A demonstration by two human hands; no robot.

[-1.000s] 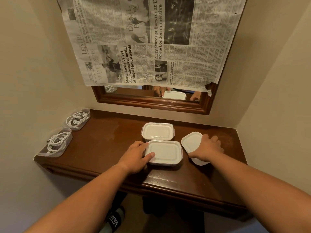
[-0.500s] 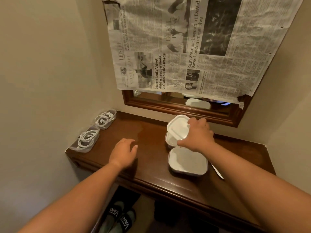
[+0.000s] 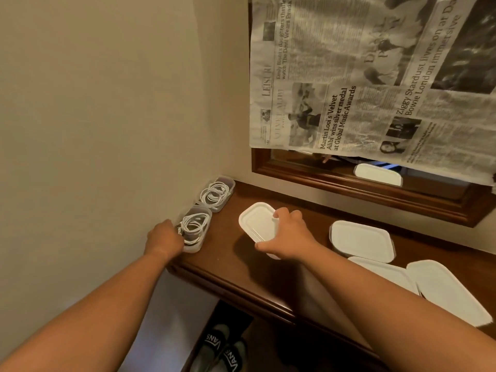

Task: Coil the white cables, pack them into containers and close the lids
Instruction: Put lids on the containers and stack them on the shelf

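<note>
A newspaper (image 3: 375,76) covers the mirror (image 3: 308,178) on the far wall, leaving only a low strip of glass. Below runs the brown table (image 3: 268,277). At right lie a lidded container (image 3: 361,240), a second one (image 3: 383,272) cut off by the right forearm, and a loose lid (image 3: 451,288). Mid-table, the right hand (image 3: 290,237) pinches a white lid (image 3: 257,221). At left, the left hand (image 3: 163,238) grips the near open container (image 3: 198,244) holding a coiled white cable (image 3: 194,224), its fingertips hidden. A far open container (image 3: 220,207) lies just beyond.

left hand (image 3: 163,237) — extended forward, fingers curled | right hand (image 3: 287,234) — extended, gripping
</note>
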